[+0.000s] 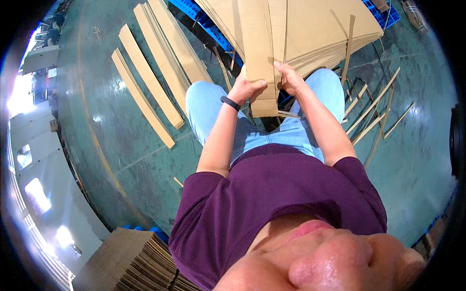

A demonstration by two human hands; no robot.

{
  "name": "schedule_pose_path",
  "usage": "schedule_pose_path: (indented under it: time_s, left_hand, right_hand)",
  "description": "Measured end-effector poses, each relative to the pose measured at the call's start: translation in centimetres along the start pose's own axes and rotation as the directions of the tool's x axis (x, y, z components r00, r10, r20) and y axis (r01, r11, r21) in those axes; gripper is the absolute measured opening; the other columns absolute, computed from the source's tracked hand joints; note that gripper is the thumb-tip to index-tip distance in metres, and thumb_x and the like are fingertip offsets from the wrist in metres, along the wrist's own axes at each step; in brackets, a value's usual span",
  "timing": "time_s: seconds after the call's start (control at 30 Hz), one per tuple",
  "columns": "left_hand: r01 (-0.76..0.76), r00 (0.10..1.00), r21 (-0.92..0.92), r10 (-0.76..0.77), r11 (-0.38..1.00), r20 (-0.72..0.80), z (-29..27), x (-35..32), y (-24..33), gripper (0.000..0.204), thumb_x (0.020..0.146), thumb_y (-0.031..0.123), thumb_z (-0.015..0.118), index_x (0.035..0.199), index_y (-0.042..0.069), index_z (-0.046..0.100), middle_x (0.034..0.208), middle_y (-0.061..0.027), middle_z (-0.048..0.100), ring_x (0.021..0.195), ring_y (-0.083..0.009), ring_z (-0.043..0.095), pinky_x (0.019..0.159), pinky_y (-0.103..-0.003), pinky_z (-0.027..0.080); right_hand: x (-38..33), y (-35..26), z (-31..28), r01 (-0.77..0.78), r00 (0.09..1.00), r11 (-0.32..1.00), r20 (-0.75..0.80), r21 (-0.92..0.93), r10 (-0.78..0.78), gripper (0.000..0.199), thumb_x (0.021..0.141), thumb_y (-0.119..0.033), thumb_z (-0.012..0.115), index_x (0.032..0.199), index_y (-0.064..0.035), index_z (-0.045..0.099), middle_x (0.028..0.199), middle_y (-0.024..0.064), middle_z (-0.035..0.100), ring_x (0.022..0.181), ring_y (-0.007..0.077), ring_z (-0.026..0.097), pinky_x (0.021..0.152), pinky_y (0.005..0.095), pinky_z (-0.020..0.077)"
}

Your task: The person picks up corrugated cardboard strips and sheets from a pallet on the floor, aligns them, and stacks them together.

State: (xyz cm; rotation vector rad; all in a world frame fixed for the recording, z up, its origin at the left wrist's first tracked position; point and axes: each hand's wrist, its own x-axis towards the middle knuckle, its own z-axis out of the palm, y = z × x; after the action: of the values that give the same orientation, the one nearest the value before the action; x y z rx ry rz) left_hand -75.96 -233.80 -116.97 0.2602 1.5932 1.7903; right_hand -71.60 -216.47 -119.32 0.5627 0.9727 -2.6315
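Note:
A long tan cardboard strip (263,53) runs away from me between my knees, its near end bent down over my lap. My left hand (246,88) grips its left edge, thumb on top and fingers partly hidden underneath. At the strip's right edge, my right hand (290,78) is closed with the thumb pointing away; its other fingers are mostly hidden. Beyond the hands, the strip's far part lies over a stack of large cardboard sheets (320,29), whose layers fan out at the near right side.
Long cardboard strips (160,53) lie in stacks and singly on the green floor at left. Narrow offcuts (371,114) are scattered at right. A blue pallet (204,19) shows under the sheets. Behind me at lower left stands another cardboard stack (131,262).

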Motion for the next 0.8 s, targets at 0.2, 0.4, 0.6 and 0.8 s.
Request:
schedule_pose_path:
  time_s: [0.2, 0.4, 0.6, 0.8]
  left_hand:
    - [-0.121, 0.99, 0.215, 0.133, 0.969, -0.042, 0.2, -1.1, -0.2, 0.075, 0.071, 0.001, 0.067, 0.136, 0.002, 0.028, 0.114, -0.0091, 0.052, 0.101, -0.0167, 0.051, 0.082, -0.03, 0.047]
    - [0.024, 0.915, -0.102, -0.063, 0.994, -0.398, 0.9, -4.8, 1.9, 0.06, 0.078, 0.006, 0.069, 0.127, -0.001, 0.033, 0.101, -0.0127, 0.059, 0.088, -0.0173, 0.06, 0.073, -0.028, 0.051]
    - [-0.03, 0.863, 0.058, 0.055, 0.998, -0.502, 1.3, -7.4, 2.6, 0.061, 0.073, -0.003, 0.071, 0.123, -0.002, 0.036, 0.096, -0.0104, 0.059, 0.081, -0.0145, 0.061, 0.069, -0.025, 0.052]
    - [-0.065, 0.879, -0.432, -0.153, 0.9, -0.452, 1.2, -10.0, 2.3, 0.045, 0.083, 0.0, 0.06, 0.122, 0.002, 0.038, 0.083, -0.0106, 0.062, 0.057, -0.014, 0.06, 0.043, -0.02, 0.045]
  right_hand:
    - [2.0, 1.3, 3.4, 0.059, 0.983, 0.982, -0.159, -0.18, -0.088, 0.045, 0.074, -0.009, 0.073, 0.113, 0.0015, 0.054, 0.103, 0.0128, 0.063, 0.091, 0.0231, 0.062, 0.079, 0.0345, 0.0511]
    - [3.6, 0.1, 4.3, 0.065, 0.982, 0.993, -0.173, -0.096, -0.081, 0.04, 0.071, -0.007, 0.075, 0.105, 0.0039, 0.058, 0.098, 0.0143, 0.065, 0.086, 0.0245, 0.064, 0.074, 0.0382, 0.0538]
    - [5.0, -0.2, 7.3, 0.113, 0.942, 0.99, -0.307, -0.082, -0.133, 0.041, 0.068, -0.006, 0.077, 0.102, 0.0037, 0.058, 0.092, 0.0146, 0.065, 0.083, 0.0243, 0.064, 0.071, 0.04, 0.0541]
    - [7.1, -1.5, 7.6, 0.152, 0.935, 0.987, -0.315, -0.059, -0.163, 0.046, 0.068, -0.007, 0.078, 0.106, 0.0049, 0.055, 0.096, 0.016, 0.065, 0.084, 0.0259, 0.065, 0.073, 0.0435, 0.0551]
